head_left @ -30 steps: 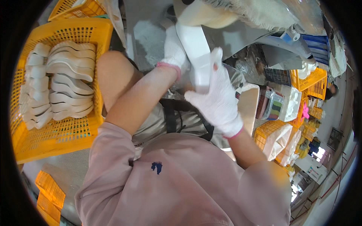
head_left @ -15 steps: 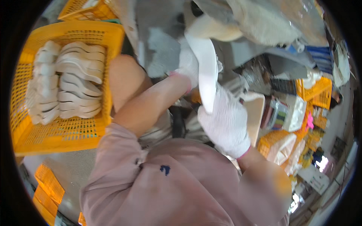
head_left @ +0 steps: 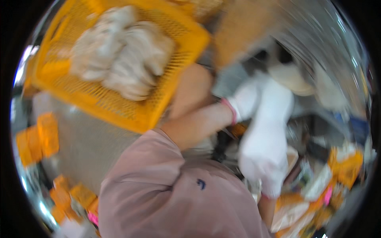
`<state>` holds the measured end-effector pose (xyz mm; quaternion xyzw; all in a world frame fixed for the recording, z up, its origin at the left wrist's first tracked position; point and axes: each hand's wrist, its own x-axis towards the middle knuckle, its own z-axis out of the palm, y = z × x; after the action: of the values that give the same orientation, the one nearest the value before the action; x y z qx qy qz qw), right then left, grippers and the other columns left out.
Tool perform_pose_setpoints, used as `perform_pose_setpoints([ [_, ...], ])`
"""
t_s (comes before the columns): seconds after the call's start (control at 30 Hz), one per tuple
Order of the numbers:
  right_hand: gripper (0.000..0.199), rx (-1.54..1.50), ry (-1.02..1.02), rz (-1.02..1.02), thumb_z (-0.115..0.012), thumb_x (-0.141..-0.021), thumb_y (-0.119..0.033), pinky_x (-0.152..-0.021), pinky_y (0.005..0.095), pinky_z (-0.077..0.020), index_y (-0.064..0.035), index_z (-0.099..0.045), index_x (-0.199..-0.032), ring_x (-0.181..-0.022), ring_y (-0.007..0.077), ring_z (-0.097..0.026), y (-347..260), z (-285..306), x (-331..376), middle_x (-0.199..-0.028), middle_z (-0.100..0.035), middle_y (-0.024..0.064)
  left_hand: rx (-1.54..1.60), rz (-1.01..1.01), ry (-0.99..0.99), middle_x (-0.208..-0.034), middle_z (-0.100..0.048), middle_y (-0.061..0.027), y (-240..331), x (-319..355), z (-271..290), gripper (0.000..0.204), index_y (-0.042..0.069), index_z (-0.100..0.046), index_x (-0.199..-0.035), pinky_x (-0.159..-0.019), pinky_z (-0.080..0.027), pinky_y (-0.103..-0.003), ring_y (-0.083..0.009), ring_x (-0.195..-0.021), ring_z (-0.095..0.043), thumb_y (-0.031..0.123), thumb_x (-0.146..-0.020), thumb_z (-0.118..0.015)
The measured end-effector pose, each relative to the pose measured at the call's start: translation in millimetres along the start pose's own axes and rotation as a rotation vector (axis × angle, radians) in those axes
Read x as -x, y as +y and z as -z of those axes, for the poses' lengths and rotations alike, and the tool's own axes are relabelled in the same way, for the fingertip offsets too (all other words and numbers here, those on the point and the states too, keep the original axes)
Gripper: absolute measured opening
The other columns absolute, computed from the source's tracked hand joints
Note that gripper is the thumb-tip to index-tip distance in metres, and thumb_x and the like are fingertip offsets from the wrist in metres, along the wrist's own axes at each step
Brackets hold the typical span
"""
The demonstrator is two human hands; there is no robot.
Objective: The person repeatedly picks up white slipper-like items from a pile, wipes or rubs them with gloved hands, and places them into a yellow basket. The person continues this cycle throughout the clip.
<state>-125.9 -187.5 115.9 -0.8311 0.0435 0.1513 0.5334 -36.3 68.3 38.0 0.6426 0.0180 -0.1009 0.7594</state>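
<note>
A white shoe sole (head_left: 271,115) lies lengthwise between my two gloved hands, its broad face showing. My left hand (head_left: 247,97), in a white glove with a pink cuff, grips the far part of it from the left; its fingers are mostly hidden behind the sole. Around the near end my right hand (head_left: 268,178) is closed, also white-gloved and smeared by motion. Just beyond the far end sits a cream rounded piece (head_left: 293,79) at the machine or bench. To the left, a yellow plastic crate (head_left: 95,105) holds stacked wavy white soles (head_left: 131,59).
My bare knee (head_left: 194,85) is between the crate and my left arm. Brown board (head_left: 242,31) stands at the far side. On the right are yellow crates (head_left: 347,166) and bagged goods; orange pieces (head_left: 47,135) lie on the floor at left.
The view has swung, so the crate appears farther up and right. The sole, seen edge-on before, now shows its broad face, with both hands still on it.
</note>
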Motion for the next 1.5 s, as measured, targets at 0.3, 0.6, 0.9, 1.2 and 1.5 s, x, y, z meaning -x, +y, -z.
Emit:
perform_pose_setpoints([
  [0.3,0.057,0.638,0.100,-0.128,-0.067,-0.093,-0.016,-0.096,0.0396,-0.0582,0.0066,-0.058,-0.145,-0.109,0.0291,-0.073,138,97,23,-0.126,-0.073,0.0188,-1.595,-0.131,1.632,-0.105,-0.074,-0.0260,55,155,325,0.045,-0.004,-0.072,-0.116,-0.090,-0.055,-0.051,-0.0423,-0.099,-0.071,0.030,-0.087,-0.081],
  [0.6,0.053,0.490,-0.054,-0.075,-0.068,-0.096,-0.011,-0.113,0.0412,-0.0480,0.0085,-0.058,-0.145,-0.138,0.0318,-0.060,111,86,-1,-0.149,-0.061,0.0241,-1.226,0.265,1.092,-0.095,-0.075,-0.0253,60,221,347,0.037,0.003,-0.075,-0.103,-0.083,-0.057,-0.050,-0.0410,-0.092,-0.073,0.038,-0.091,-0.069],
  [0.9,0.115,0.481,-0.646,0.947,-0.095,-0.065,-0.019,-0.126,0.0525,-0.0336,-0.0001,-0.037,-0.161,-0.152,0.0449,-0.040,-106,-138,-9,-0.159,-0.042,0.0290,-0.402,0.333,0.671,-0.096,-0.076,-0.0065,165,295,106,0.042,0.001,-0.071,-0.116,-0.080,-0.057,-0.033,-0.0163,-0.085,-0.071,0.033,-0.090,-0.078],
  [1.2,0.047,-0.401,-0.804,0.182,-0.063,-0.106,-0.021,-0.099,0.0372,-0.0564,-0.0030,-0.057,-0.149,-0.115,0.0218,-0.067,-43,-122,29,-0.128,-0.069,0.0097,0.738,0.250,0.118,-0.124,-0.072,-0.0158,140,227,-1,0.049,-0.002,-0.061,-0.139,-0.098,-0.058,-0.045,-0.0281,-0.112,-0.072,0.036,-0.109,-0.060],
  [1.5,0.046,-1.154,0.277,-0.431,-0.057,-0.104,-0.038,-0.106,0.0412,-0.0526,-0.0061,-0.061,-0.137,-0.120,0.0289,-0.065,68,2,31,-0.124,-0.070,0.0096,-0.708,-0.546,-0.154,-0.114,-0.071,-0.0115,74,103,-87,0.037,0.012,-0.070,-0.124,-0.086,-0.056,-0.037,-0.0281,-0.098,-0.070,0.033,-0.094,-0.073],
])
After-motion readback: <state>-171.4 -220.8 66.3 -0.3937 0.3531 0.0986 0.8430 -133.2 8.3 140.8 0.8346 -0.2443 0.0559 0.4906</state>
